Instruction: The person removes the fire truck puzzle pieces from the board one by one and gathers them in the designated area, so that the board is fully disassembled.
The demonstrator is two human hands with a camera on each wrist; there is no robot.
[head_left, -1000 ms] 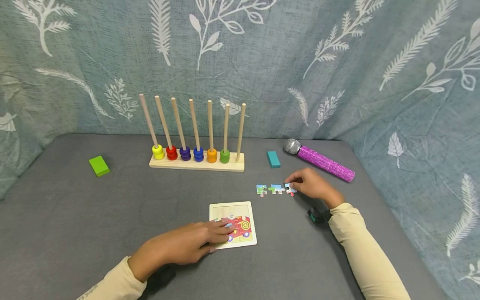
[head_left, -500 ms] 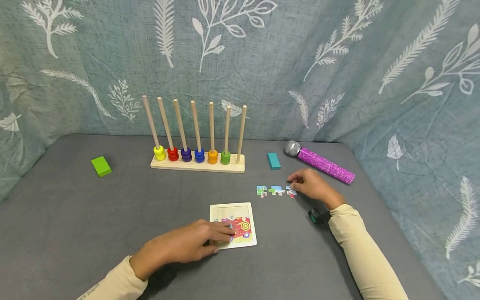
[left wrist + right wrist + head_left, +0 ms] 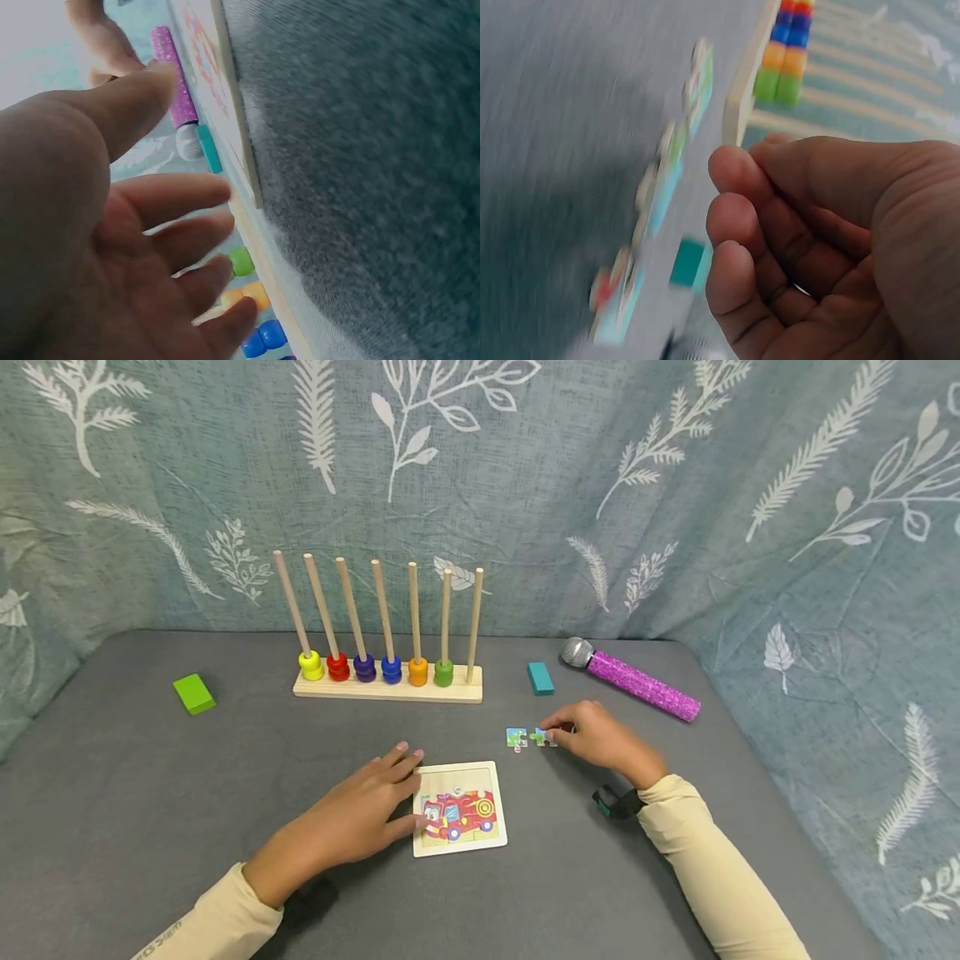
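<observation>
My left hand (image 3: 356,810) is spread beside a wooden puzzle tray (image 3: 435,779), with the thumb at the tray's left edge. A red truck picture (image 3: 472,814) fills the tray's lower part; bare wood shows above it. Farther right, my right hand (image 3: 600,739) hovers over loose jigsaw pieces, its fingers loosely curled and its fingertips overlapping the middle piece (image 3: 539,737). The left piece (image 3: 516,738) lies in plain sight. A third piece (image 3: 615,307), with a red part, shows in the right wrist view; the hand hides it in the head view.
At the back stands a wooden peg rack (image 3: 390,691) with coloured beads on most pegs. A teal block (image 3: 540,678) and a purple glitter microphone (image 3: 641,685) lie behind my right hand. The green block (image 3: 194,693) is at the left. A patterned cloth (image 3: 525,485) hangs behind the table.
My left hand has drawn back off the truck picture to the tray's left side, uncovering the picture. My right hand has moved left from the third piece to over the middle one.
</observation>
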